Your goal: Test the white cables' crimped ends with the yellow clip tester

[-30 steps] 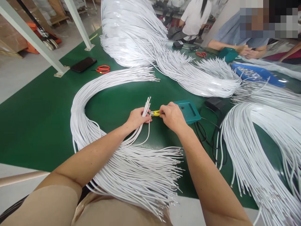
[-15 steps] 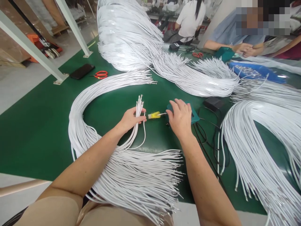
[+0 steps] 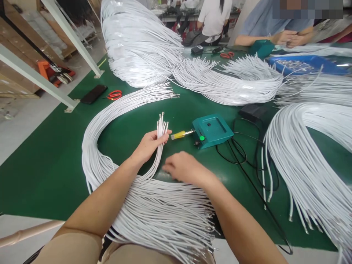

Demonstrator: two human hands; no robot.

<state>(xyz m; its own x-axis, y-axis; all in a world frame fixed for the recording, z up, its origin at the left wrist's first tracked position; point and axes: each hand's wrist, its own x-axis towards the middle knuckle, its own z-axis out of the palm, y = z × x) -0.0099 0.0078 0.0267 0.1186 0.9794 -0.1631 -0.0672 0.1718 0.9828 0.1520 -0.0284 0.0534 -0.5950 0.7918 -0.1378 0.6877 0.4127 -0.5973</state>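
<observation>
My left hand point(image 3: 154, 143) is closed round a small bunch of white cables point(image 3: 160, 134), with their metal-tipped ends pointing up. Just right of its fingertips is the yellow-sleeved tip point(image 3: 178, 135) of a teal device point(image 3: 213, 128) that has a green button. My right hand point(image 3: 183, 168) hovers above the table, between that device and a thick bundle of white cables point(image 3: 170, 205) near my body. Motion smears its fingers, so I cannot make out whether they hold anything. The bunch in my left hand curves down into the near bundle.
Larger white cable bundles point(image 3: 140, 44) lie at the back, with more point(image 3: 297, 154) at the right. A phone point(image 3: 94, 94) and red-handled scissors point(image 3: 114, 95) rest at the left. Black cords point(image 3: 247, 172) trail from the device. Across the table, a person's hands point(image 3: 293, 38) are near a blue tray point(image 3: 305, 65).
My right hand has left the top of the teal device and moved down and left towards the near cables. The loose cable by my left fingers now sits with the bunch.
</observation>
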